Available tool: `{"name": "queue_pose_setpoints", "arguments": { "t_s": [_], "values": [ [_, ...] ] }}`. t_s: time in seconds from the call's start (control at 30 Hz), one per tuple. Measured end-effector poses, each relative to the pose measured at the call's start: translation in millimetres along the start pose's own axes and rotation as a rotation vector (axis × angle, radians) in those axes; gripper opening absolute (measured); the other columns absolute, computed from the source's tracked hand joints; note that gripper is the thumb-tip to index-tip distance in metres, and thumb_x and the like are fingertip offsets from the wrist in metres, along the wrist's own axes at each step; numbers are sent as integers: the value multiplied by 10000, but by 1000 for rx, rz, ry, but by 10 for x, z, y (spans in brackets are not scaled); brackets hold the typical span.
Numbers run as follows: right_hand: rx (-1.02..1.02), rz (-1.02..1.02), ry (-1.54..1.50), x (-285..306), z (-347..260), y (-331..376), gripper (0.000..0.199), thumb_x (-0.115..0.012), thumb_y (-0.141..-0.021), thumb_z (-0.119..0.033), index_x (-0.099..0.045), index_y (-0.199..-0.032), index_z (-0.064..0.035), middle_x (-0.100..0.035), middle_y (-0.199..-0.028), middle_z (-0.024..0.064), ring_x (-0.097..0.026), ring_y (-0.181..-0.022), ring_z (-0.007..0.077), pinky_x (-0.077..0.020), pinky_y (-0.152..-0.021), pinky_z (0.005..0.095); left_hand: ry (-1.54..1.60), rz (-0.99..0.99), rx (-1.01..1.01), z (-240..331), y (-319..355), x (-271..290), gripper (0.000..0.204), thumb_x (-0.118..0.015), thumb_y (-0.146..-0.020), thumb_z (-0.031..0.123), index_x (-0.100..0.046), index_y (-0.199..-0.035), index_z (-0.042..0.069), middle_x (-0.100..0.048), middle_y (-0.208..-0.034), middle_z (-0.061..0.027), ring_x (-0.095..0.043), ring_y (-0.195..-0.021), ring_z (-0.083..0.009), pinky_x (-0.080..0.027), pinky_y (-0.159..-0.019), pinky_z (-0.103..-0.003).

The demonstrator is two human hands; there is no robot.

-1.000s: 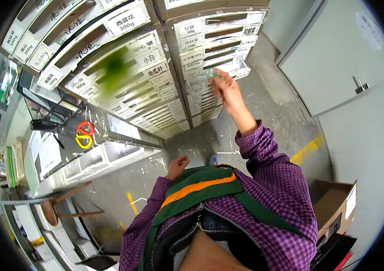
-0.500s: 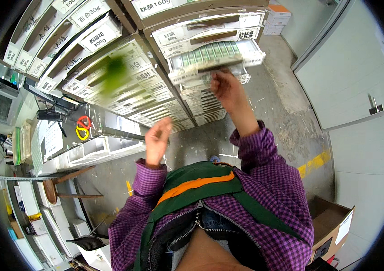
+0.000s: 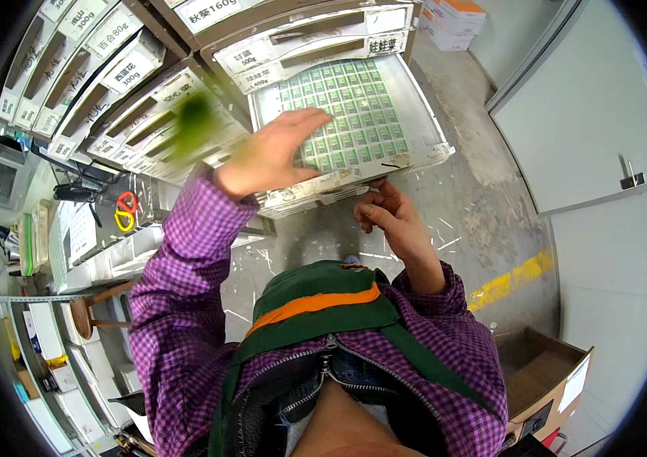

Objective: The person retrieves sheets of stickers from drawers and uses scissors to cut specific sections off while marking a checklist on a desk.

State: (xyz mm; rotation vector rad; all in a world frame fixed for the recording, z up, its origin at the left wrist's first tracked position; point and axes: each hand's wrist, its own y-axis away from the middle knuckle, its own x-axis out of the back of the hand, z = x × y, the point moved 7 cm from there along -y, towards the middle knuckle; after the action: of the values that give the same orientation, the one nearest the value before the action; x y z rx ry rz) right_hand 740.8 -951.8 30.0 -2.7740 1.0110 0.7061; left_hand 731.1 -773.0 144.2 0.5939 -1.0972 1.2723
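Brown box stands open, right of the hands and drawer.

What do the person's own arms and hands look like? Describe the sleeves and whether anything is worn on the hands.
The left sleeve and the right sleeve match: long, loose fabric in a small purple-and-dark check, wrinkled toward the cuffs. The left hand and the right hand are both ungloved, with the fingers uncovered.
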Motion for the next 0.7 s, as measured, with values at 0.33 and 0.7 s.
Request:
{"name": "queue_pose_setpoints", "arguments": {
  "t_s": [0.33, 0.7],
  "values": [
    [110, 188, 553, 329, -920, 125, 227, -612, -887, -57, -648, -1104, -1, -684, -894, 47, -622, -838, 90, -498, -728, 247, -20, -61, -55, -15, -165, -67, 431, -667, -735, 69, -600, -1158, 19, -643, -1061, -157, -625, -990, -307, -515, -880, -390],
    [468, -334, 1362, -79, -1520, -691, 281, -684, -812, -75, -665, -1089, -38, -689, -1003, 103, -635, -907, 221, -501, -822, 328, 331, 592, 95, -478, 20, 507, 240, -614, -874, -19, -680, -1094, 50, -685, -1046, -34, -620, -897, -92, -499, -794, -218]
  ]
}}
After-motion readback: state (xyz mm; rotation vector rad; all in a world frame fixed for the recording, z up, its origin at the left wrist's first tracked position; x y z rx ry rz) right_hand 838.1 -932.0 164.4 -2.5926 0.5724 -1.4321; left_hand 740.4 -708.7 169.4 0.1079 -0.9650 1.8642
